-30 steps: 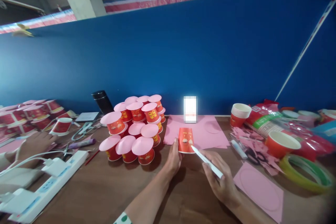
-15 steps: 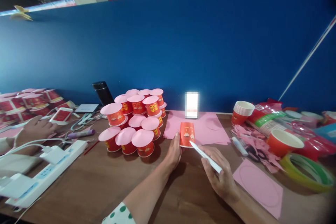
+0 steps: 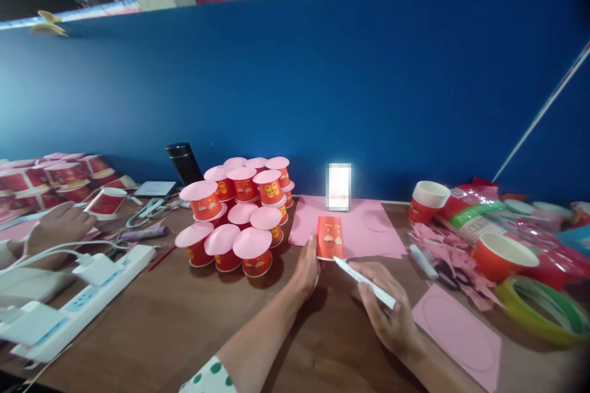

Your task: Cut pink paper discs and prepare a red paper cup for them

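In the middle of the table a red paper cup (image 3: pixel 330 234) with gold print stands upside down, its rim towards me. My left hand (image 3: pixel 305 271) is closed around the cup's left side. A white pen (image 3: pixel 369 282) is gripped in my right hand (image 3: pixel 389 313), its tip at the cup's lower right edge; I cannot tell whether it touches. Pink paper sheets (image 3: pixel 359 236) lie just behind the cup. To the left stand several red cups (image 3: pixel 221 252) in stacked layers, topped with pink paper discs (image 3: pixel 251 243).
A bright phone-like screen (image 3: pixel 338 187) stands at the back. Rightward are stacked cups (image 3: pixel 429 202), a lone cup (image 3: pixel 504 258), paper scraps, black-handled scissors (image 3: pixel 447 275), tape (image 3: pixel 544 313) and a pink sheet with a drawn circle (image 3: pixel 461 334). A power strip (image 3: pixel 83 304) and another person's hand (image 3: pixel 62 227) are leftward.
The pen tip has moved down from the cup's printed side to near its rim, and my right hand has shifted slightly down with it. My left hand keeps its hold on the cup.
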Available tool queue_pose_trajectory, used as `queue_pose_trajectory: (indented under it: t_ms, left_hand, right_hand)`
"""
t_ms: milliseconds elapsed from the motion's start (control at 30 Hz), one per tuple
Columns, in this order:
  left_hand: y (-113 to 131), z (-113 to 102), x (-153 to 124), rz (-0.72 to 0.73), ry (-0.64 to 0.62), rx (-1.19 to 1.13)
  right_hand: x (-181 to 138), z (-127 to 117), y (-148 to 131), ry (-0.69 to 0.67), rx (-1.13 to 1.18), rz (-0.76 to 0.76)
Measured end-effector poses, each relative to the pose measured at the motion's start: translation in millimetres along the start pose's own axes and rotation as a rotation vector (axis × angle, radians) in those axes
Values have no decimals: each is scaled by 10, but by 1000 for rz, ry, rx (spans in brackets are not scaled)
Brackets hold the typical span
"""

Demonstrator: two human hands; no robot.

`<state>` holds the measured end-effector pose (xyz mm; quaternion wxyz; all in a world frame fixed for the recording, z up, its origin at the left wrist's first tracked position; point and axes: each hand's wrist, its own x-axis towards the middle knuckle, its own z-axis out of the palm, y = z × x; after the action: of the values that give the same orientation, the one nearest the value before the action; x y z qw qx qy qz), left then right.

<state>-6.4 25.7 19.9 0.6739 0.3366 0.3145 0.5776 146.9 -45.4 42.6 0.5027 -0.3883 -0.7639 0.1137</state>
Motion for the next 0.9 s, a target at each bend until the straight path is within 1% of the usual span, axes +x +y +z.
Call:
queue_pose_trajectory:
  t_ms: [200,333,467,533,600,733,900]
  left_hand:
    - [31,25,-16,17,6,-30]
    - [40,18,-11,-2,30,-50]
    - [48,19,-11,-14,36,-66]
    - [50,19,-12,-20,40,-74]
    - [49,16,-13,-24,52,-87]
    - [39,6,-7,-26,47,-114]
    - [14,1,20,-17,58,-125]
  right_hand:
    - [-4,5,6,39,-17,45]
    - [-7,8,25,13,9,65]
    - [-11,12,54,60,22,112]
    - [-12,7,57,57,36,130]
    - [-12,-1,48,54,68,172]
    - [-17,-10,20,102,116,256]
    - [-33,47,46,118,163,252]
